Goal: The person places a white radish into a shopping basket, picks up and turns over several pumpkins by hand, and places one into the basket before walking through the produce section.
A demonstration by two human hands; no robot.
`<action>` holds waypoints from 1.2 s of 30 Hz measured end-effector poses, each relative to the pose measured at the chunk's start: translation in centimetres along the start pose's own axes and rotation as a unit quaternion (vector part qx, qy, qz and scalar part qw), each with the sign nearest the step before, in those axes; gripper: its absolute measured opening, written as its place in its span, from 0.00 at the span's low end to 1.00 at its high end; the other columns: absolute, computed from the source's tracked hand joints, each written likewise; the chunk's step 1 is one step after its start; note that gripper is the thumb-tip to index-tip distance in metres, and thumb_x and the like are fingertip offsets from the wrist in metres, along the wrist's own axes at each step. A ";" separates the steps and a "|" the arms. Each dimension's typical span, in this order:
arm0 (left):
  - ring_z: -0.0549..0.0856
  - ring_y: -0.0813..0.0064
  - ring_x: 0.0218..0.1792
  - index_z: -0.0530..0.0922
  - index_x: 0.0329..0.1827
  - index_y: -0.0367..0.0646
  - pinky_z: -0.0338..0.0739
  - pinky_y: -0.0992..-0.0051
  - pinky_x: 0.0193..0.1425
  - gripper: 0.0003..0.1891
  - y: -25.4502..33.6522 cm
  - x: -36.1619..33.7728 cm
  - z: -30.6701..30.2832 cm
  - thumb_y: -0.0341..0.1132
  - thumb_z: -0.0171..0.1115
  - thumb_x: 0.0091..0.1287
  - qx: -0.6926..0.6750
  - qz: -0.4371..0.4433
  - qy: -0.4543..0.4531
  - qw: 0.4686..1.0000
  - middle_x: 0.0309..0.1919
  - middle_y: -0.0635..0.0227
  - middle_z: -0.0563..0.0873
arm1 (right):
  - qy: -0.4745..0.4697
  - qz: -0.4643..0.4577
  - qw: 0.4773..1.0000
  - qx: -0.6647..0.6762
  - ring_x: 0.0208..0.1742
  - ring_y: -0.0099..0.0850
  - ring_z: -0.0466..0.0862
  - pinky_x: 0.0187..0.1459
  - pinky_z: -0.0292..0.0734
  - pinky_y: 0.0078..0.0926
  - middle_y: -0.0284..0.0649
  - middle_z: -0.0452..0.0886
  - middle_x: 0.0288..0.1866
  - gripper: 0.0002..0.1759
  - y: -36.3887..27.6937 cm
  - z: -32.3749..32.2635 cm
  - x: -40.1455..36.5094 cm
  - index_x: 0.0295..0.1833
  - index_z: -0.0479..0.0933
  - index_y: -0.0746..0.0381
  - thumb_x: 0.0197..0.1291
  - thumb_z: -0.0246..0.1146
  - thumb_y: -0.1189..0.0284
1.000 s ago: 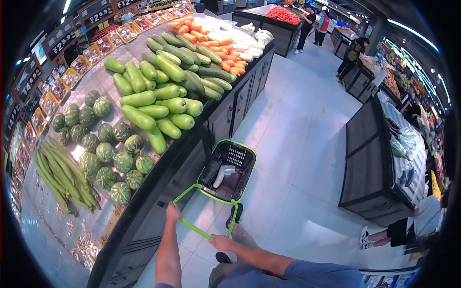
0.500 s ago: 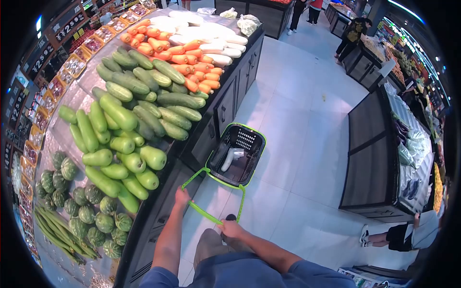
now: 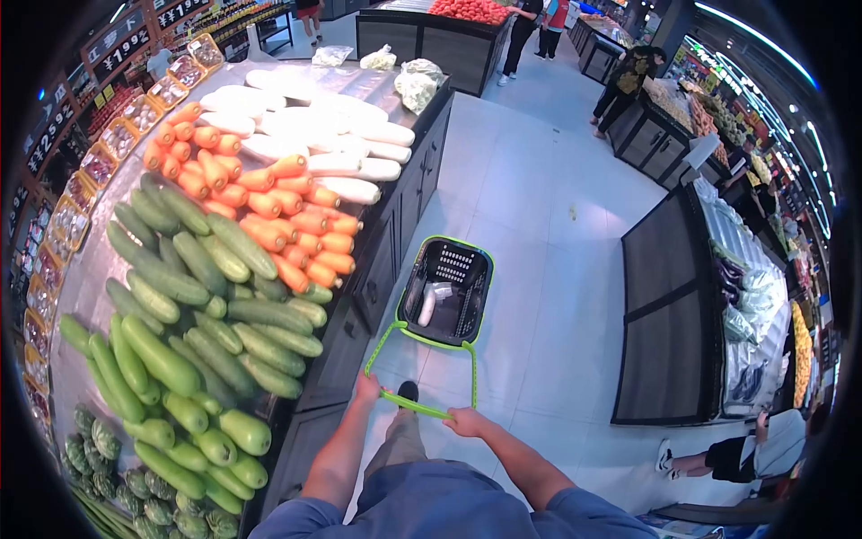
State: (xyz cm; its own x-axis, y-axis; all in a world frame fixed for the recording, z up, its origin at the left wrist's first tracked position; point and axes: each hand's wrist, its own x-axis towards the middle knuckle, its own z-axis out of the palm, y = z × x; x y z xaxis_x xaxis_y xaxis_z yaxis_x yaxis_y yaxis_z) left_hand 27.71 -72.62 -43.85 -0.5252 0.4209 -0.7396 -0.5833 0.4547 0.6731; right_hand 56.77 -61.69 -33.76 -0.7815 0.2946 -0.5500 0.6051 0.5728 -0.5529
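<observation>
left hand [image 3: 367,387] and right hand [image 3: 463,420] curled fingers round the black plastic basket's [image 3: 449,260] green handle [image 3: 416,406]; dark signs [image 3: 126,57] past the grey stand's [image 3: 85,292] left edge read "¥1.99", "¥2.59".

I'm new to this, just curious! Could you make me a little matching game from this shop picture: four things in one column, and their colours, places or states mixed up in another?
Things:
1. Basket
2. Handle
3. Carrots
4. Left hand

Descriptions:
A. Orange, piled beside the cucumbers
B. Black, with a green rim
C. Closed around part of the handle
D. Green, attached to the basket

Right pairs: 1-B, 2-D, 3-A, 4-C
</observation>
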 end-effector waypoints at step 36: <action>0.67 0.52 0.71 0.58 0.75 0.43 0.64 0.45 0.69 0.38 -0.4 2.1 21.4 0.62 0.47 0.74 -0.181 -0.274 0.200 0.923 0.71 0.55 0.68 | -0.298 -0.044 0.928 0.221 0.44 0.56 0.84 0.46 0.77 0.54 0.57 0.84 0.38 0.14 14.2 -1.2 26.3 0.49 0.74 0.65 0.59 0.57 0.71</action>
State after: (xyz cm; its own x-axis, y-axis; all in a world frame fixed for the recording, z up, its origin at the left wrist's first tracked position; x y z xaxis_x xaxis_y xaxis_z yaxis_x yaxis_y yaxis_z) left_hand 40.12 -55.07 -45.49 -0.2352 -0.1503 -0.9602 -0.9598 0.1916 0.2051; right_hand 44.67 -44.88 -55.30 -0.6878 -0.2891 -0.6658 0.6486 0.1671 -0.7426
